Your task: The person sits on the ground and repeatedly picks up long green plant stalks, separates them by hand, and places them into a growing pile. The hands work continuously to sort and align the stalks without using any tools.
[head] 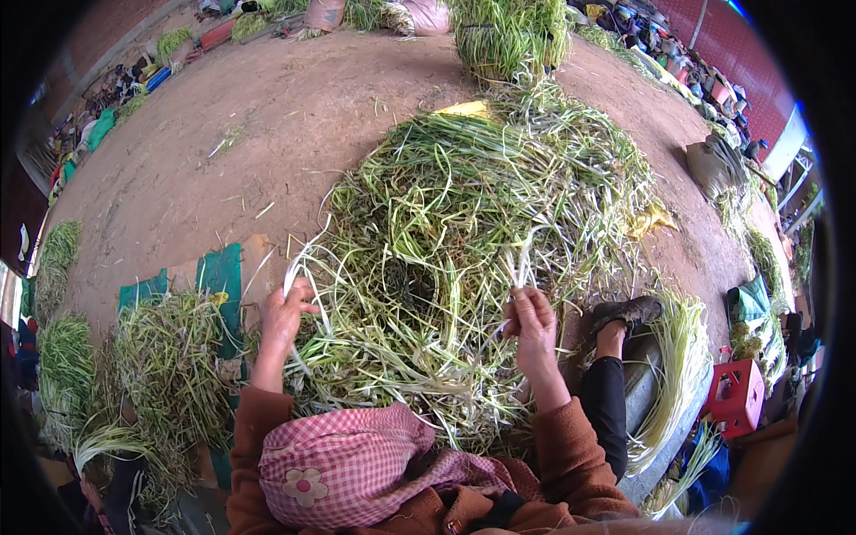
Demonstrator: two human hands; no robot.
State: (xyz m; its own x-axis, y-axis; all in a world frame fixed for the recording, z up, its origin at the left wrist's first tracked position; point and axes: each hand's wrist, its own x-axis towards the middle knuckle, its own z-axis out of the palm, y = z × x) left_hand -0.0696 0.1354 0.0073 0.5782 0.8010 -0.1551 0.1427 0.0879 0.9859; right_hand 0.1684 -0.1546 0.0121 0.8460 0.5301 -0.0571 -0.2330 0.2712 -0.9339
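Note:
A wide, loose heap of green and pale leafy stalks (461, 200) lies on the floor before me. At the heap's left side, my left hand (287, 311) holds a few long whitish stalks (299, 264) that fan upward and droop over the fingers. Over its right side, my right hand (531, 317) pinches a small bunch of white stalks (523, 257) between thumb and fingers. To the right of my right hand, a long sheaf of pale, cleaner stalks (679, 374) lies curved beside my leg on a grey surface.
A second heap (170, 354) lies left on green and brown sheeting. Right stands a red plastic stool (735, 398). A big upright bundle (511, 37) stands at the far side. A grey sack (715, 167) sits right. A person's hand (90, 491) shows at lower left, near pale stalks.

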